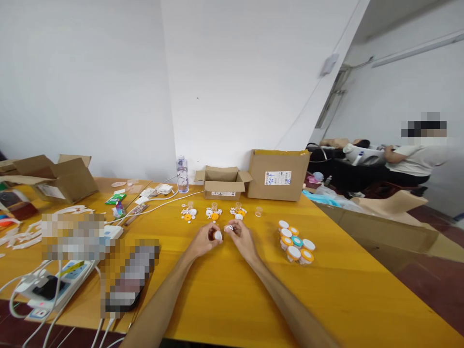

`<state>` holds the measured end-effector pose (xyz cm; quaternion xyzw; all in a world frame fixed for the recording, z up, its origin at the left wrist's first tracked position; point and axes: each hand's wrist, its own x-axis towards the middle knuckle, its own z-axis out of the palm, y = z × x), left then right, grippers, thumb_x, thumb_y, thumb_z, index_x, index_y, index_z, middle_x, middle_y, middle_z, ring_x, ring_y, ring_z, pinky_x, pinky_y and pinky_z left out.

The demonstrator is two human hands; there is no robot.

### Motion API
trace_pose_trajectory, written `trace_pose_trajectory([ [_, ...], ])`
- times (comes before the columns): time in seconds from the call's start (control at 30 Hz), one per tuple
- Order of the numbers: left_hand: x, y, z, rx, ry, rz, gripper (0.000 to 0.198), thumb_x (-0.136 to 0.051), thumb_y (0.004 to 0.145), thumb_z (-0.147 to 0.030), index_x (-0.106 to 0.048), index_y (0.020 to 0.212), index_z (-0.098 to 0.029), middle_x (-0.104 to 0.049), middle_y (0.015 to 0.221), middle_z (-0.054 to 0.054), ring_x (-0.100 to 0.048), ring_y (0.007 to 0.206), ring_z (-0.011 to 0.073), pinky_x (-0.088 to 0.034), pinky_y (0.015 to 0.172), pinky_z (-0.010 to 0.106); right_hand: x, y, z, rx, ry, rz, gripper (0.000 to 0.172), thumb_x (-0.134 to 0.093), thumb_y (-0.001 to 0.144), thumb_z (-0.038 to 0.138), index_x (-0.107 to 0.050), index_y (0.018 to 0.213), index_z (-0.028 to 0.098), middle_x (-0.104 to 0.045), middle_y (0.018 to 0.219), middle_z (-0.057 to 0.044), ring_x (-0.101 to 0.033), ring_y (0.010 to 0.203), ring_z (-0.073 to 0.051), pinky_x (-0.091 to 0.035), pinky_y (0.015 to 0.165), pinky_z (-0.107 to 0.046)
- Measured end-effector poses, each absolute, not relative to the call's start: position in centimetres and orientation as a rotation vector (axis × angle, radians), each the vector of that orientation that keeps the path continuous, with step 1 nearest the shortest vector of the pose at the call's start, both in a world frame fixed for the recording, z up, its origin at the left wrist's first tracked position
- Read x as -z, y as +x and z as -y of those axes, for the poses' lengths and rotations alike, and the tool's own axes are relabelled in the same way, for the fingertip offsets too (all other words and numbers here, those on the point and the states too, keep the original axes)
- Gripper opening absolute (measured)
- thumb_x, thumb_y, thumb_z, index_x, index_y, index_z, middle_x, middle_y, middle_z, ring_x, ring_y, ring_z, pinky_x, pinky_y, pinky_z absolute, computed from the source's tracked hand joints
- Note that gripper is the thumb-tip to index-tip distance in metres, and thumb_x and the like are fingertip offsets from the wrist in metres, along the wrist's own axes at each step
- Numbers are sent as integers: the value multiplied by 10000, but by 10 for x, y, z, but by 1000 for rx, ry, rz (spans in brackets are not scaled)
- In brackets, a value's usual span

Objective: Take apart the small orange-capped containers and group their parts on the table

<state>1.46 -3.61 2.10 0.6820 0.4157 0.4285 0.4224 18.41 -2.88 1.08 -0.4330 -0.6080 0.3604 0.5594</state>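
Near the middle of the table, my left hand (206, 240) is closed around a small round piece with a white top (218, 235). My right hand (242, 239) pinches a small white piece with dark spots (228, 228), just apart from the left hand. Beyond the hands lie three small groups of parts: white and orange round lids (187, 217), little white pieces and small clear cups (238, 206). Another clear cup (258, 211) stands by itself to their right. Further right is a cluster of several small clear jars with white, orange and teal lids (297, 241).
An open cardboard box (222, 186), a larger closed carton (277, 176) and a water bottle (182, 175) stand along the wall. Power strips (78, 270) with cables and a phone-like device (132, 278) occupy the left. A person (416, 157) sits in the right background.
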Motion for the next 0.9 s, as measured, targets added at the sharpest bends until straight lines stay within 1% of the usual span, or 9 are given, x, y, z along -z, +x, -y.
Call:
trace_pose_trajectory([
  [0.1, -20, 14, 36, -1073, 1766, -1054, 216, -627, 629, -159, -577, 835, -203, -573, 726, -30, -521, 690, 138, -440, 702, 260, -13, 188, 28, -839, -1021, 1434, 297, -657, 722, 498, -617, 831, 225, -718, 776, -48, -675, 739, -219, -551, 713, -339],
  [0.2, -21, 13, 36, -1094, 1833, -1092, 212, -595, 626, -128, -568, 820, -207, -566, 751, -25, -523, 738, 151, -443, 735, 267, -16, 190, 29, -832, -1010, 1477, 273, -631, 752, 483, -663, 819, 221, -733, 839, -65, -679, 776, -224, -552, 752, -354],
  [0.3, -24, 11, 36, -1108, 1854, -1063, 198, -573, 657, -129, -564, 840, -205, -562, 759, -24, -521, 739, 152, -441, 743, 270, -19, 190, 30, -797, -984, 1514, 258, -605, 780, 441, -719, 864, 225, -734, 895, -66, -674, 794, -219, -549, 764, -354],
  [0.43, -25, 9, 35, -1090, 1847, -992, 167, -592, 692, -166, -565, 855, -193, -573, 767, -20, -530, 732, 150, -440, 733, 269, -17, 190, 29, -829, -956, 1493, 271, -626, 775, 436, -734, 914, 231, -725, 871, -50, -673, 798, -213, -552, 772, -351],
  [0.53, -23, 9, 34, -1080, 1866, -1013, 173, -607, 672, -165, -568, 838, -192, -586, 781, -16, -538, 745, 151, -441, 738, 267, -13, 189, 28, -975, -960, 1383, 353, -674, 732, 486, -699, 974, 229, -711, 891, -38, -669, 690, -181, -569, 666, -325],
  [0.6, -21, 9, 34, -1082, 1879, -1037, 181, -608, 662, -159, -573, 836, -195, -600, 800, -14, -545, 754, 152, -445, 749, 270, -12, 189, 28, -1070, -964, 1323, 390, -696, 709, 512, -677, 975, 227, -698, 892, -31, -651, 606, -155, -565, 587, -304],
  [0.7, -21, 9, 34, -1090, 1909, -1084, 179, -607, 673, -160, -591, 847, -201, -625, 830, -6, -563, 784, 165, -452, 775, 286, -12, 189, 28, -1141, -949, 1310, 387, -733, 674, 509, -669, 925, 222, -687, 841, -18, -647, 598, -148, -566, 590, -302],
  [0.8, -23, 8, 35, -1118, 1960, -1158, 156, -620, 696, -176, -623, 849, -206, -651, 875, 11, -580, 874, 197, -442, 860, 324, -13, 189, 27, -1180, -913, 1370, 353, -748, 664, 471, -668, 900, 221, -673, 752, 2, -639, 620, -153, -560, 623, -308],
  [0.9, -27, 8, 37, -1155, 1958, -1149, 117, -632, 752, -247, -646, 861, -209, -668, 909, 25, -587, 921, 211, -427, 906, 341, -14, 188, 28, -1214, -894, 1423, 327, -763, 659, 408, -649, 905, 225, -656, 686, 21, -627, 621, -155, -538, 617, -300],
])
